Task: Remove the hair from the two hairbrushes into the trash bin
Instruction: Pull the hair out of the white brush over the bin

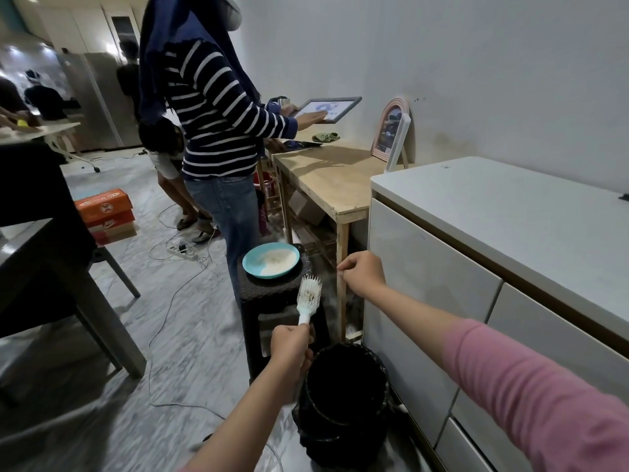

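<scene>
The left hand (292,338) has its grip tight around the handle of a white hairbrush (309,296). The brush stands up above that grip, and bits of hair sit in its bristles. The right hand (362,271) is up past the brush, to the right of it, with its fingers curled in a narrow pinch; I cannot tell if hair is in them. A black trash bin (343,403) stands on the floor just below the left grip. A blue plate (271,260) rests on a dark stool (272,294) behind the brush.
</scene>
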A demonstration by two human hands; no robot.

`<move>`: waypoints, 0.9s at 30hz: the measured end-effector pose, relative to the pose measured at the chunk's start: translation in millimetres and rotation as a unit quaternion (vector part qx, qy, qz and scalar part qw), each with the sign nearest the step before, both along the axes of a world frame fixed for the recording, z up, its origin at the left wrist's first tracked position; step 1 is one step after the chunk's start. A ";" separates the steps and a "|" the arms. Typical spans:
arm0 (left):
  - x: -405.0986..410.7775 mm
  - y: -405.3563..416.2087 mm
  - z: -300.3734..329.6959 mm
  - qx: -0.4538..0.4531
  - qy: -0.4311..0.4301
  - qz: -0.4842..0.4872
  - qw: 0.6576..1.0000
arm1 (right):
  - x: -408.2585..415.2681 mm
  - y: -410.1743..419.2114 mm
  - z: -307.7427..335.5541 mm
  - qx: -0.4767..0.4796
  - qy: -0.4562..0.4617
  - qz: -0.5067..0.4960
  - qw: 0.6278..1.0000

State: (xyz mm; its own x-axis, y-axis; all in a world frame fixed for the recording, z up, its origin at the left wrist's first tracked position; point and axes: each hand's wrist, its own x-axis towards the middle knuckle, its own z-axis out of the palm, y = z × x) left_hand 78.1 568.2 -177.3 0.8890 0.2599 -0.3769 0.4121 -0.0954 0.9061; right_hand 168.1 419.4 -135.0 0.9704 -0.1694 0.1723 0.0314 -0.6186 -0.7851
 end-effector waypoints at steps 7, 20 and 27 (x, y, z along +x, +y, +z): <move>-2.1 -7.5 2.0 0.036 -0.020 -0.035 0.999 | -4.7 12.3 -2.1 -0.046 0.061 0.126 0.989; -6.9 -8.4 -1.6 0.112 -0.078 -0.047 0.989 | -5.6 17.7 10.0 -0.155 0.001 0.115 0.981; -7.1 -1.9 -2.7 0.031 -0.018 -0.018 0.999 | 4.2 -1.8 5.0 -0.063 0.008 -0.015 0.998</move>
